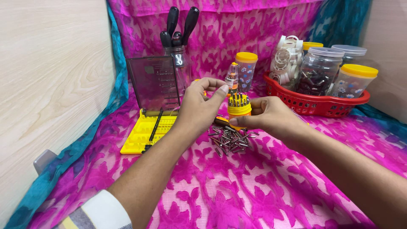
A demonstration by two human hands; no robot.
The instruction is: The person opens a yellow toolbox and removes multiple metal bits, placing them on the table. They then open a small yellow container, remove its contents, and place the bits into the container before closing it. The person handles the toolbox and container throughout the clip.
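A pink flowered cloth [237, 191] covers our table, with pale wood panels at nine and three o'clock. We judge the step in hand to be loading loose bits [229, 140] into the round yellow bit holder [239, 109], which stands at twelve o'clock of the pile, already ringed with upright bits. Our right hand [271, 116] steadies the holder, thumb and fingers pressed to its side. Our left hand [199, 108] hovers just at its nine o'clock, fingers curled, thumb and forefinger closing near the top (whether they pinch a bit we cannot tell). Next would be a careful lowering into an open slot.
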